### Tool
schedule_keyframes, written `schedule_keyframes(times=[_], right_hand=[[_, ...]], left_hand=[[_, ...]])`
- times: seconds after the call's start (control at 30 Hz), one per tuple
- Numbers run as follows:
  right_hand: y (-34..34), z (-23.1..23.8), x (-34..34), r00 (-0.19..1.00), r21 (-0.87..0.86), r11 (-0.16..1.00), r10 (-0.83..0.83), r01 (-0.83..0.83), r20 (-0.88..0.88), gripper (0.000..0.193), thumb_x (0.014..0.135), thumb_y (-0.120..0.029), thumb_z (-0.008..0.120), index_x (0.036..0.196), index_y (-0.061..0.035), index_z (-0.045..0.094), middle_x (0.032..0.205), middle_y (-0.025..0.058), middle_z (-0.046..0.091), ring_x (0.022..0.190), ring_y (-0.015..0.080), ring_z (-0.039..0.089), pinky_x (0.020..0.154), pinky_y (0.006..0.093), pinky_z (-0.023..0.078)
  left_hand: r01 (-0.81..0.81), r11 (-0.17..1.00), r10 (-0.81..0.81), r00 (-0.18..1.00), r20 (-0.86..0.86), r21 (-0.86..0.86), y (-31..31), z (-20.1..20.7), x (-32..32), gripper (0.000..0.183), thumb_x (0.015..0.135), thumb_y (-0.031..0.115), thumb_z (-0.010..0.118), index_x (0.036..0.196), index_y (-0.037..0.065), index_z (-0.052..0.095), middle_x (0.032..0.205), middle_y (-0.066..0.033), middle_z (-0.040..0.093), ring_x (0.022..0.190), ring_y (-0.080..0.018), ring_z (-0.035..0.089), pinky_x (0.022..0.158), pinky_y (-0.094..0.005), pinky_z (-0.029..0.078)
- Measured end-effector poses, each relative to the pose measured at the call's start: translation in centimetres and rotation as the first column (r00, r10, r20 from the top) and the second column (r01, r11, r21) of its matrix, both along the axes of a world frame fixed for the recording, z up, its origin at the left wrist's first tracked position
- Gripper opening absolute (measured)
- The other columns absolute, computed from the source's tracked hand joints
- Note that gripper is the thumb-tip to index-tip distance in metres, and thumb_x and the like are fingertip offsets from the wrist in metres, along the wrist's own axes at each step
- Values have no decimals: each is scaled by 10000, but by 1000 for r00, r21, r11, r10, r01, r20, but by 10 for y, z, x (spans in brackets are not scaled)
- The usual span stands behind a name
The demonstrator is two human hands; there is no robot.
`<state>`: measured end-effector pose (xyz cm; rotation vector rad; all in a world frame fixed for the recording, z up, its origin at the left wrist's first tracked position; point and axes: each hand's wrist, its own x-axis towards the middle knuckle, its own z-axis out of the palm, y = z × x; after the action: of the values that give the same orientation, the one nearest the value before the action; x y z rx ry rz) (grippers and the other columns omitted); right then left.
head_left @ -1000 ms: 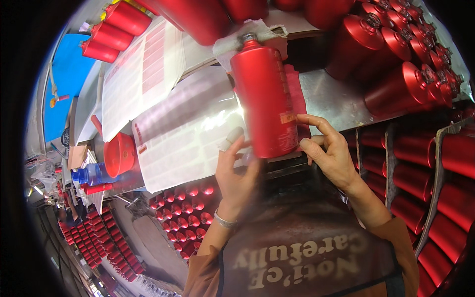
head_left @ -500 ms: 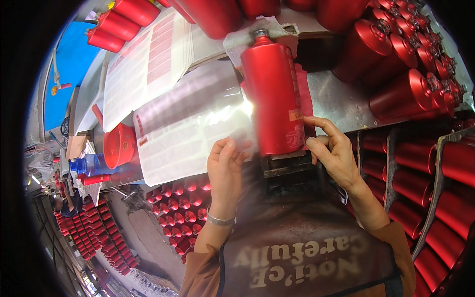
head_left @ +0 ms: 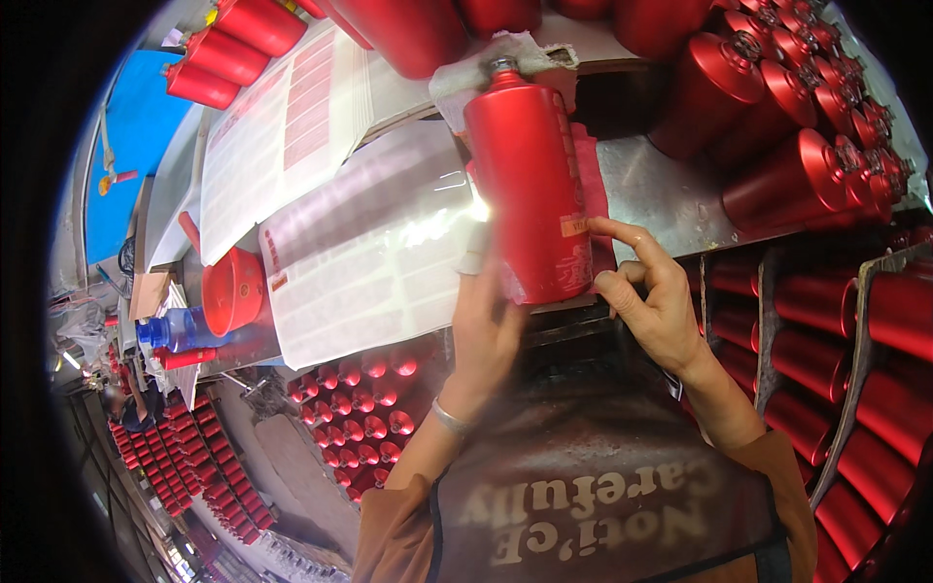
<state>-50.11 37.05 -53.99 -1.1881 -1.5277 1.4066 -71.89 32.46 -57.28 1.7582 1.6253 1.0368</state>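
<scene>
A red bottle (head_left: pixel 530 194) with a metallic threaded neck lies tilted in front of me, its neck on a white cloth (head_left: pixel 457 92) and its base toward me. A small gold-orange label and pale printed marks sit near its base. My right hand (head_left: pixel 649 296) holds the bottle's lower right side by index fingertip and thumb, the other fingers curled. My left hand (head_left: pixel 486 325) is at the lower left of the bottle, its fingers smeared by motion. Whether it holds anything cannot be made out. Under the bottle is a dark support (head_left: pixel 559 325) with a red cloth (head_left: pixel 591 180).
Printed translucent sheets (head_left: pixel 364 243) lie left of the bottle, beside a red dipper (head_left: pixel 231 291) and a blue plastic bottle (head_left: pixel 180 330). More red bottles (head_left: pixel 792 180) crowd the metal table at far right. Racks (head_left: pixel 850 389) of red bottles stand at right; others fill the lower left.
My left hand has moved right and forward to the bottle's lower left side. My right hand keeps its place at the label side. The view has shifted slightly.
</scene>
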Motion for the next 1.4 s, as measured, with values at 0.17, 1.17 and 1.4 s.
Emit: schedule_keyframes(times=[0.17, 1.17, 1.4], right_hand=[[4, 6, 2, 995, 221, 975, -6, -15, 96, 546, 858, -109, 766, 1360, -19, 570, 1384, 170, 576, 688, 126, 622, 623, 257, 509], [3, 10, -25, 963, 799, 593, -144, -102, 229, 211, 728, -34, 787, 906, -50, 676, 1200, 171, 687, 732, 233, 723, 569, 316, 572], [0, 11, -28, 984, 633, 771, -157, 69, 83, 201, 773, 21, 746, 936, -43, 649, 1196, 158, 681, 788, 269, 718, 623, 323, 568]], left_hand=[[-122, 986, 118, 992, 44, 109, 0, 6, 14, 551, 893, 111, 751, 1399, -13, 569, 1465, -205, 536, 1354, -340, 525, 1112, -407, 412], [-103, 991, 130, 858, 498, -82, -4, 0, 11, 552, 934, 107, 551, 1459, -49, 479, 1438, -199, 525, 1239, -270, 563, 1065, -381, 438], [-100, 990, 137, 804, 579, -95, 6, 11, 16, 564, 942, 70, 582, 1482, -38, 457, 1425, -156, 529, 1220, -216, 551, 1063, -366, 432]])
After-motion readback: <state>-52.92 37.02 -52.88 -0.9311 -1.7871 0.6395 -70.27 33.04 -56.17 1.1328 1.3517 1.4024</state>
